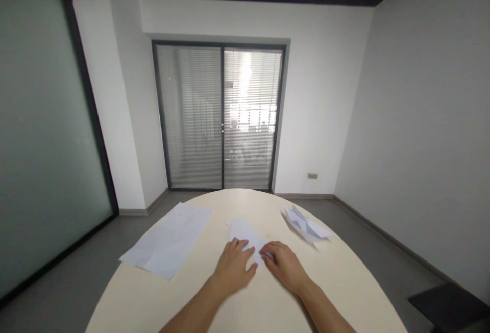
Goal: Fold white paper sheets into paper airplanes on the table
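A piece of folded white paper (244,231) lies on the table in front of me, narrowed by its folds. My left hand (234,265) rests on its near left part, fingers spread and thumb apart, pressing it down. At the paper's right corner, my right hand (281,262) has thumb and fingers drawn together on the edge. My hands cover the near part of the sheet, so the fold beneath them is partly hidden.
On the left of the round table (214,305) lies a large creased white sheet (172,238), reaching the rim. A folded paper shape (306,226) with raised flaps sits near the right edge. A dark chair seat (447,305) is at lower right.
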`<state>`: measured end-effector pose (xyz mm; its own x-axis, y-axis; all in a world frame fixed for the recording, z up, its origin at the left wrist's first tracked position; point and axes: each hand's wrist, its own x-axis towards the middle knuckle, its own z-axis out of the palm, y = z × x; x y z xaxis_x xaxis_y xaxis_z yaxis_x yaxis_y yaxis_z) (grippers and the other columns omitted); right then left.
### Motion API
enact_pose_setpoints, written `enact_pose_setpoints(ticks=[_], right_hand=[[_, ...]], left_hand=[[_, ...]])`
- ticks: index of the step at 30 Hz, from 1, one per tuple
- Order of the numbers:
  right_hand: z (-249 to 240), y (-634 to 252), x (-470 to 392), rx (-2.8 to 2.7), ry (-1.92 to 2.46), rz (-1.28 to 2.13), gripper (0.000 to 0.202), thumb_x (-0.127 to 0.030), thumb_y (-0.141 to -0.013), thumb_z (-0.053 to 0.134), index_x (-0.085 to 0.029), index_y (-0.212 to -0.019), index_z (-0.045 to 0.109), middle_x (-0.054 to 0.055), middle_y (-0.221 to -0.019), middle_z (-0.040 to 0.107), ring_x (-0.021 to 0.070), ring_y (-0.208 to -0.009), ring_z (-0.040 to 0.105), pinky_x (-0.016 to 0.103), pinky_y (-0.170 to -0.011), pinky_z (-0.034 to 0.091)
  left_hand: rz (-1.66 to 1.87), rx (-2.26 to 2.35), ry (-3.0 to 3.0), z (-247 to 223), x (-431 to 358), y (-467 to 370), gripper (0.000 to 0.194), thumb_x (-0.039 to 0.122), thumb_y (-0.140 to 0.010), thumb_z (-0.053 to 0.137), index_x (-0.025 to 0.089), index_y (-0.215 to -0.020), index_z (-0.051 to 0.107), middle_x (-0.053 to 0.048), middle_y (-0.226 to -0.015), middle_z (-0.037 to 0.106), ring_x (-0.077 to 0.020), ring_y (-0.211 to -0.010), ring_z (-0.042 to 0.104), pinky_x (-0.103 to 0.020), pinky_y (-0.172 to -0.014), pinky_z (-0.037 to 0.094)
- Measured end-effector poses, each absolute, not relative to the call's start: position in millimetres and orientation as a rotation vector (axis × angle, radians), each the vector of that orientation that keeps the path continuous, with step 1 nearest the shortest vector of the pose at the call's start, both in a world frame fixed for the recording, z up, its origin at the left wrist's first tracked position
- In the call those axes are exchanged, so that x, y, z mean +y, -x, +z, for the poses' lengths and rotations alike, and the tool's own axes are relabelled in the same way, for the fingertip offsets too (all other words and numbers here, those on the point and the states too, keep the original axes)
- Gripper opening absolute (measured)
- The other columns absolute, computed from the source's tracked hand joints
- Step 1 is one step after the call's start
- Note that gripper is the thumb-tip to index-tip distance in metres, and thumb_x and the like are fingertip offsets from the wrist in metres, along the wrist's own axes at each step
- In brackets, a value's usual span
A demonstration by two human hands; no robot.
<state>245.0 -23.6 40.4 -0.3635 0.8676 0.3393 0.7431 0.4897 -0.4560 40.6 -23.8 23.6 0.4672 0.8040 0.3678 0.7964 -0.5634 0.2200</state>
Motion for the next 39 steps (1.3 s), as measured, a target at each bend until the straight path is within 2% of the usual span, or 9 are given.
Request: enact_pose_setpoints(ticks=[3, 7, 9, 14, 18, 29, 39], right_hand=[[43.8, -242.3, -26.9, -2.202, 1.311, 0.293, 0.023, -0.027, -0.085, 0.053, -0.023, -0.095, 0.073, 0.005, -0.095, 0.073, 0.0202, -0.094, 0.062, 0.031, -0.089, 0.043], [44.8, -240.0, -29.7, -2.222, 1.313, 0.291, 0.022, -0.036, -0.081, 0.062, -0.023, -0.094, 0.073, 0.005, -0.097, 0.071, 0.0216, -0.095, 0.062, 0.031, -0.088, 0.044], [43.8, -240.6, -29.4, -2.216, 1.333, 0.302, 0.023, -0.037, -0.080, 0.063, -0.024, -0.096, 0.073, 0.006, -0.101, 0.071, 0.0220, -0.097, 0.061, 0.031, -0.088, 0.044], [44.1, -243.5, -28.8, -2.217, 1.347, 0.320, 0.022, -0.028, -0.078, 0.060, -0.025, -0.095, 0.073, 0.003, -0.098, 0.071, 0.0207, -0.097, 0.062, 0.030, -0.088, 0.044], [45.8, -243.8, -31.2, -2.239, 1.335, 0.356, 0.028, -0.029, -0.075, 0.062, -0.024, -0.101, 0.072, 0.005, -0.106, 0.070, 0.0217, -0.100, 0.062, 0.031, -0.090, 0.045], [35.8, -245.1, -27.7, -2.205, 1.361, 0.353, 0.027, -0.030, -0.081, 0.057, -0.024, -0.103, 0.072, 0.006, -0.116, 0.070, 0.0212, -0.107, 0.063, 0.032, -0.095, 0.045], [40.3, -240.2, -27.7, -2.233, 1.371, 0.304, 0.023, -0.032, -0.088, 0.051, -0.024, -0.097, 0.071, 0.005, -0.102, 0.072, 0.0200, -0.097, 0.064, 0.028, -0.087, 0.045]], left_hand=[[0.693, 1.458, -2.665, 24.3, -22.5, -41.3, 0.033, 0.040, -0.089, 0.055, 0.027, -0.118, 0.064, -0.008, -0.122, 0.060, -0.0266, -0.113, 0.049, -0.040, -0.100, 0.037], [0.703, 1.440, -2.645, 26.2, -21.9, -42.2, 0.028, 0.038, -0.090, 0.056, 0.026, -0.113, 0.067, -0.007, -0.114, 0.061, -0.0243, -0.111, 0.052, -0.037, -0.101, 0.038], [0.683, 1.446, -2.615, 26.8, -22.3, -42.4, 0.029, 0.038, -0.090, 0.056, 0.027, -0.114, 0.066, -0.007, -0.116, 0.061, -0.0233, -0.110, 0.053, -0.035, -0.100, 0.039], [0.679, 1.442, -2.610, 26.4, -23.2, -41.8, 0.031, 0.037, -0.091, 0.053, 0.027, -0.117, 0.065, -0.007, -0.121, 0.060, -0.0232, -0.114, 0.053, -0.034, -0.100, 0.041], [0.694, 1.434, -2.628, 23.8, -21.6, -41.8, 0.033, 0.037, -0.091, 0.052, 0.025, -0.119, 0.065, -0.008, -0.125, 0.060, -0.0240, -0.117, 0.052, -0.036, -0.101, 0.041], [0.690, 1.479, -2.583, 22.2, -22.3, -43.4, 0.034, 0.032, -0.091, 0.050, 0.025, -0.122, 0.064, -0.007, -0.133, 0.058, -0.0234, -0.123, 0.048, -0.037, -0.108, 0.036], [0.740, 1.458, -2.636, 17.7, -19.5, -42.1, 0.032, 0.030, -0.092, 0.051, 0.023, -0.119, 0.066, -0.008, -0.129, 0.060, -0.0232, -0.119, 0.051, -0.036, -0.106, 0.038]])
